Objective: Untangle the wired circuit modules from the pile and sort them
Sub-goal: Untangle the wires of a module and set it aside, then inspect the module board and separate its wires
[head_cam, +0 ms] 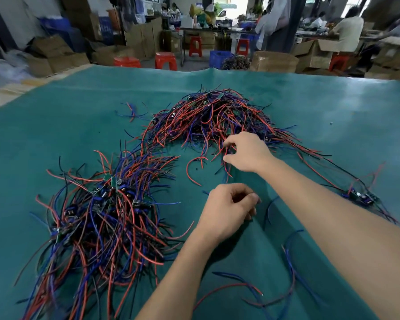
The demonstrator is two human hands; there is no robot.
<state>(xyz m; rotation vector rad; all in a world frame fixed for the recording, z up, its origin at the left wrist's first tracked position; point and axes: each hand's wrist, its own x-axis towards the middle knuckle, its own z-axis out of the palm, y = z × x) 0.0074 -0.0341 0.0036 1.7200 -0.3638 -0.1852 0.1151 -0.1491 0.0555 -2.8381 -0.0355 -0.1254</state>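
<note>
A big tangled pile of red, blue and black wired circuit modules (217,116) lies at the middle back of the green mat (79,125). My right hand (245,153) reaches into its near edge, its fingers and thumb curled round a few red wires (226,172). My left hand (226,209) hovers just in front with its fingers curled. A blue wire end (204,192) shows beside it, and I cannot see whether the hand grips anything. A second heap of modules (102,215) with wires lying roughly one way sits at the left.
A single module (358,196) with trailing wires lies at the right, beside my right forearm. Loose red and blue wires (252,287) lie near the front edge. Beyond the table stand red stools (165,61), cardboard boxes, blue crates and people working at benches.
</note>
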